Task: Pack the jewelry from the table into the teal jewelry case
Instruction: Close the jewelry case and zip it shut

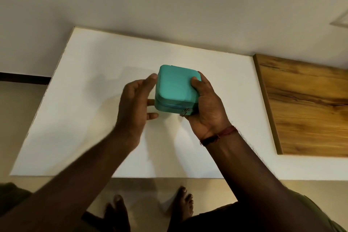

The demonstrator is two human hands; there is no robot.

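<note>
**Closed case held one-handed above the table, no jewelry in sight**

The teal case [176,90] sits in the right hand [206,107], thumb pressed on the lid's near right corner and fingers wrapped under and behind, lifted over the middle of the white table [79,81]. The left hand [135,100] is spread wide just beside the case's left wall; whether its fingertips touch is hard to tell, as that hand is blurred. The lid is down and the zipper looks run shut, with the pull [183,112] hanging at the near right corner, close to the right palm.

The main risk is the grip: one hand carries the whole case, so a tug on the zipper by the other could twist it out of the fingers and drop it onto the table. The pull lies partly under the right palm, which may block access and force a regrip in mid-air. No jewelry shows on the table, so if pieces are already inside, tipping the case while it opens could spill them. Setting it down flat first would likely be safer.
</note>
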